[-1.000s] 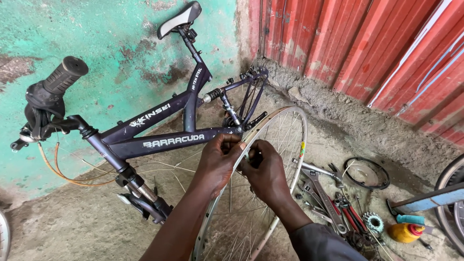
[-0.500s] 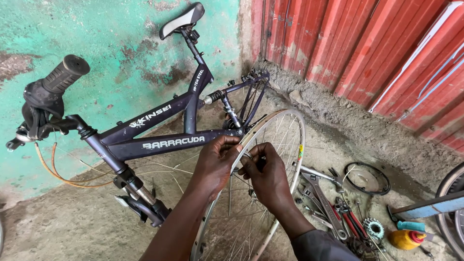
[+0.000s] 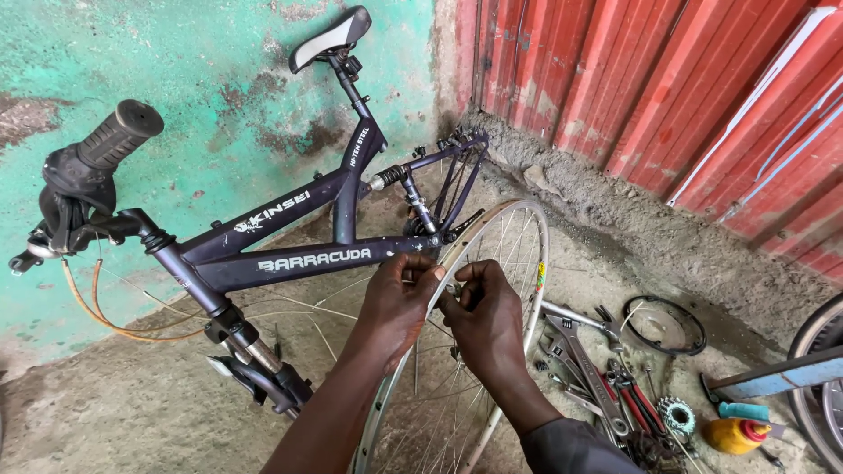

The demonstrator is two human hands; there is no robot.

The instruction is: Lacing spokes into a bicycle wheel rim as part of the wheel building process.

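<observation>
Both my hands are on the bare wheel rim (image 3: 514, 290), which stands upright on edge just in front of me, leaning near the dark bike frame (image 3: 290, 246). My left hand (image 3: 395, 303) is pinched narrow on the rim edge, fingers curled over it, steadying it. My right hand (image 3: 487, 320) is closed tight around something small at the rim, maybe a spoke end or a small tool; too small to tell which. The two hands nearly touch at the same spot on the rim.

Progress, as a judgement: the rim has no tyre or tube on it and is off the bike, so stripping looks done. Spokes (image 3: 439, 412) are in place and run to the hub, though a few thin loose wires lie on the ground near the fork (image 3: 255, 355), so spoke work seems partway. The frame has no wheels fitted; front fork is empty. Refitting tyre and mounting are not yet done.

Around: wrenches and pliers (image 3: 588, 360) spread on the ground to the right, a small sprocket (image 3: 676, 414), a yellow bottle with red cap (image 3: 733, 434), a dark ring (image 3: 667, 325) by the red corrugated wall (image 3: 667, 96). Green painted wall (image 3: 202, 88) behind the frame. Saddle (image 3: 329, 37) and handlebar grip (image 3: 118, 132) are on.
</observation>
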